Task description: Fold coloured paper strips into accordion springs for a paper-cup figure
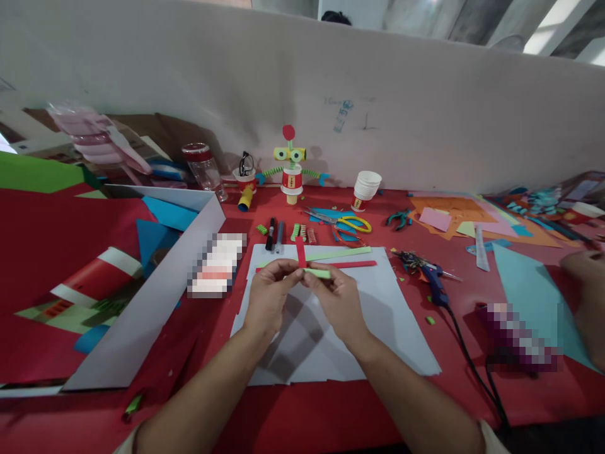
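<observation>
Both of my hands meet over white paper sheets [326,340], fingers pinched. Between them are two crossing paper strips: a red strip [301,251] pointing away from me and a light green strip [317,273] pointing right. My left hand [270,293] grips near where the strips cross. My right hand [339,299] pinches the green strip by its near end. Beyond my fingers, a longer green paper strip [345,253] and a longer red paper strip [354,265] lie on the sheets. Folded paper springs [302,233] and two pens [275,235] sit just behind the sheets.
A paper-cup robot figure [292,180] stands at the back, near stacked paper cups [365,189]. Scissors [352,222], pliers [399,218] and a corded glue gun [432,284] lie rightward. At left is a white-walled box [155,302]. Another person's hand [588,284] shows at the right edge.
</observation>
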A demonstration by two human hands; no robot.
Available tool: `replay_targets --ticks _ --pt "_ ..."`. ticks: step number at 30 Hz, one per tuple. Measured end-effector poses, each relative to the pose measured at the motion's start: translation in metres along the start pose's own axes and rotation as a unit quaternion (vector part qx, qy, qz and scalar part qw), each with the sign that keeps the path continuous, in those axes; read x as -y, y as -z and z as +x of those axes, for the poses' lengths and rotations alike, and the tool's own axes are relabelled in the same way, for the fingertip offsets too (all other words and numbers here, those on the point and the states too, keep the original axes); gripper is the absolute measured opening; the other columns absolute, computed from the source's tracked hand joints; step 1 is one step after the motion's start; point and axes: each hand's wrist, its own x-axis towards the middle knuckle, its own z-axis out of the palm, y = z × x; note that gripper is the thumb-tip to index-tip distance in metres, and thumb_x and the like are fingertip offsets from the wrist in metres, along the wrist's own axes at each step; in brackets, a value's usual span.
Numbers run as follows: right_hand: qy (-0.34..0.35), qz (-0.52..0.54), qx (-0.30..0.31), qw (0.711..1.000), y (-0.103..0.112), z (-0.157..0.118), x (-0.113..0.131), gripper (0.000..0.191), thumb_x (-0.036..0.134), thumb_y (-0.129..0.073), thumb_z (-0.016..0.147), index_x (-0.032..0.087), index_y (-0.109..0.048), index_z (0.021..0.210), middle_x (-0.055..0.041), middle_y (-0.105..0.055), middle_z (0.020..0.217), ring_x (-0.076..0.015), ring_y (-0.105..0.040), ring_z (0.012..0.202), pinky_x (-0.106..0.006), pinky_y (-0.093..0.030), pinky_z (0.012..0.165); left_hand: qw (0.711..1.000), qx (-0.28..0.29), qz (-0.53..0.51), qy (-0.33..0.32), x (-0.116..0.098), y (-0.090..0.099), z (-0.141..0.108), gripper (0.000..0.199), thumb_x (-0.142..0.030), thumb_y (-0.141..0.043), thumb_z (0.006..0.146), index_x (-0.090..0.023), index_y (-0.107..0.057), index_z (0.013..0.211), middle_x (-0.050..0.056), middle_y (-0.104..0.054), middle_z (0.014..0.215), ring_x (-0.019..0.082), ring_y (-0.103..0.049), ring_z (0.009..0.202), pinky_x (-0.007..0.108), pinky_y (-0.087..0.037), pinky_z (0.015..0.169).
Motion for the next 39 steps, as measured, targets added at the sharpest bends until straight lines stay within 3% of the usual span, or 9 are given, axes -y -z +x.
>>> replay_targets --ticks 3,7,14,18,22,28,30,33,39 --pt "-0.033 0.068 -0.028 0.997 0.0 0.004 0.003 0.012 0.026 -0.071 0.069 0.019 -0.07 0.079 -0.0004 -0.071 0.074 -0.0154 -0.065 0.071 -0.034 -0.054 0.078 0.999 0.033 -0.007 0.032 -0.003 0.0 0.0 0.017 -0.019 -0.077 0.058 -0.017 -0.068 0.073 0.0 -0.065 0.072 0.011 -0.058 0.068 0.026 -0.045 0.072" --pt "-0.072 0.156 -0.007 0.985 0.003 0.01 0.006 0.012 0.027 -0.074 0.065 0.018 -0.07 0.073 -0.0001 -0.07 0.073 -0.0138 -0.064 0.067 -0.033 -0.055 0.076 0.996 0.062 -0.022 0.06 -0.011 0.002 0.0 0.015 -0.025 -0.074 0.064 -0.017 -0.071 0.077 0.002 -0.067 0.082 0.012 -0.059 0.072 0.027 -0.046 0.077" --pt "-0.069 0.173 0.033 0.982 0.005 0.008 0.01 0.019 0.027 -0.075 0.065 0.022 -0.064 0.08 0.0019 -0.068 0.076 -0.0126 -0.064 0.073 -0.03 -0.053 0.079 0.995 0.077 0.024 0.064 -0.016 0.005 -0.001 0.03 -0.02 -0.078 0.058 -0.018 -0.072 0.087 0.005 -0.069 0.089 0.015 -0.06 0.085 0.028 -0.044 0.082" --pt "-0.032 0.113 0.036 0.992 0.005 0.006 0.012 0.017 0.028 -0.073 0.068 0.022 -0.059 0.076 0.0041 -0.064 0.068 -0.0118 -0.061 0.068 -0.03 -0.051 0.076 0.992 0.105 0.064 0.015 -0.021 0.007 0.0 0.024 -0.02 -0.078 0.059 -0.02 -0.073 0.082 0.004 -0.069 0.09 0.016 -0.06 0.086 0.028 -0.045 0.079" --pt "-0.007 0.006 0.044 0.999 0.005 0.004 0.013 0.013 0.028 -0.07 0.072 0.021 -0.059 0.076 0.0034 -0.062 0.065 -0.0129 -0.061 0.064 -0.028 -0.05 0.067 0.987 0.133 0.091 0.017 -0.022 0.009 0.002 0.018 -0.024 -0.077 0.062 -0.018 -0.072 0.078 0.003 -0.068 0.076 0.015 -0.061 0.073 0.029 -0.046 0.074" --pt "0.015 -0.064 0.08 0.995 0.006 0.003 0.012 0.017 0.028 -0.068 0.073 0.023 -0.06 0.087 0.0019 -0.063 0.075 -0.0128 -0.059 0.062 -0.027 -0.049 0.06 0.993 0.084 0.005 0.084 -0.018 0.011 0.006 0.015 -0.024 -0.078 0.061 -0.016 -0.069 0.07 0.001 -0.065 0.07 0.011 -0.058 0.067 0.025 -0.046 0.07" --pt "0.06 -0.111 0.067 0.99 0.007 0.003 0.01 0.026 0.027 -0.071 0.07 0.026 -0.061 0.095 0.0001 -0.061 0.09 -0.0113 -0.056 0.063 -0.026 -0.048 0.059 0.989 0.071 -0.046 0.121 -0.018 0.012 0.007 0.015 -0.023 -0.08 0.06 -0.017 -0.068 0.066 0.001 -0.065 0.07 0.012 -0.059 0.069 0.024 -0.047 0.07" --pt "0.131 -0.184 0.053 0.973 0.009 0.003 0.009 0.036 0.026 -0.074 0.068 0.029 -0.064 0.102 -0.0015 -0.052 0.1 -0.0106 -0.054 0.067 -0.025 -0.047 0.06 0.97 0.095 -0.093 0.202 -0.019 0.014 0.008 0.016 -0.02 -0.08 0.06 -0.016 -0.065 0.064 0.003 -0.066 0.071 0.014 -0.062 0.071 0.025 -0.049 0.067" --pt "0.198 -0.21 0.096 0.952 0.01 0.004 0.014 0.01 0.023 -0.067 0.076 0.023 -0.065 0.086 -0.0031 -0.05 0.095 -0.014 -0.053 0.08 -0.028 -0.048 0.07 0.943 0.12 -0.123 0.286 -0.018 0.015 0.006 0.014 -0.014 -0.077 0.064 -0.013 -0.063 0.064 -0.001 -0.061 0.06 0.009 -0.057 0.057 0.025 -0.052 0.068"
